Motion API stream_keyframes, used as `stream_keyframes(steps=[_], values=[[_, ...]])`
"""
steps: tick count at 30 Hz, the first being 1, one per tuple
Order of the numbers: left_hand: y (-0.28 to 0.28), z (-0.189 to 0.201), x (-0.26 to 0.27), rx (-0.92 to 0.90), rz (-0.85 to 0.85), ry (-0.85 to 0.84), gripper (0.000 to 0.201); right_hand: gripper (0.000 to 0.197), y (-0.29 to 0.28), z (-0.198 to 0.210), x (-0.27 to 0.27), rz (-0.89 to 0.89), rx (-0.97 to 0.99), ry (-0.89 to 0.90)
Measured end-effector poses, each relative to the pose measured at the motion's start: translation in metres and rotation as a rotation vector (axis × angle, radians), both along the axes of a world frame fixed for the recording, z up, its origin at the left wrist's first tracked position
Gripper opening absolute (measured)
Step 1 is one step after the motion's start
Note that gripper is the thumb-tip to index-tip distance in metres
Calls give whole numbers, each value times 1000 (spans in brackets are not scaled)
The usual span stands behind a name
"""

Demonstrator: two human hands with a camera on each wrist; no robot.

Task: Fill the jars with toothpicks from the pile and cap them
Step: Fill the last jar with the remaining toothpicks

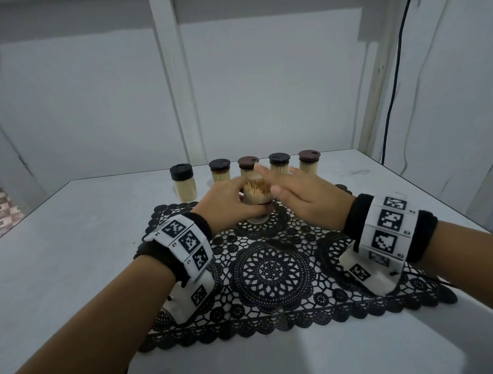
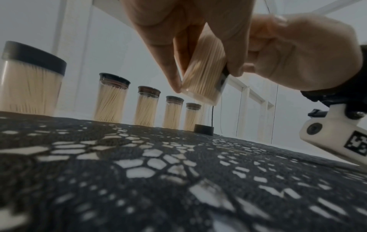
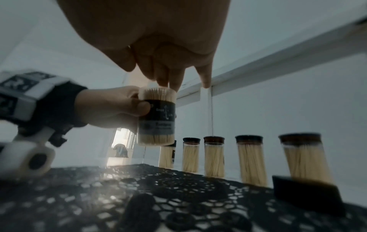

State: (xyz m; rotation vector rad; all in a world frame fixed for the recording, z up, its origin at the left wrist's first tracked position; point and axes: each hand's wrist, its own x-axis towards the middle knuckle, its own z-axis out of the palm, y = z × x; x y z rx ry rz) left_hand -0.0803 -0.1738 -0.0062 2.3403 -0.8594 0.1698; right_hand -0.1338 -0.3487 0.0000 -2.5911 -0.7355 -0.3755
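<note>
jar [image 1: 256, 199] gripped by left hand [image 1: 232, 199], lifted off mat [image 1: 273, 269] | right hand [image 1: 301, 197] fingers [image 3: 174, 81] straight on toothpicks [image 3: 152, 90] | label [image 3: 158, 116] seen from right wrist only | loose cap [image 2: 203, 129] beyond jar | five capped jars [image 1: 279, 164] behind

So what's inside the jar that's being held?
The jar, gripped by the left hand, is packed with upright toothpicks, its top uncapped. The right hand's fingertips are at their tips. A dark label hides the middle.

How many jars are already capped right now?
5, in a row along the table's far side behind the black mat: jars. The held jar is uncapped.
</note>
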Motion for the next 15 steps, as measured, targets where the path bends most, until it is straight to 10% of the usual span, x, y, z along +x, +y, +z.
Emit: stream_keyframes(steps=[4, 10, 15], values=[[0, 0, 2, 30, 15, 17, 52, 37, -19, 14, 23, -256, 312, -11], [-5, -6, 4, 104, 17, 31, 61, 53, -54, -6, 76, -491, -515, 528], [-9, -8, 2, 161, 7, 11, 66, 49, -55, -17, 81, -478, -528, 470]])
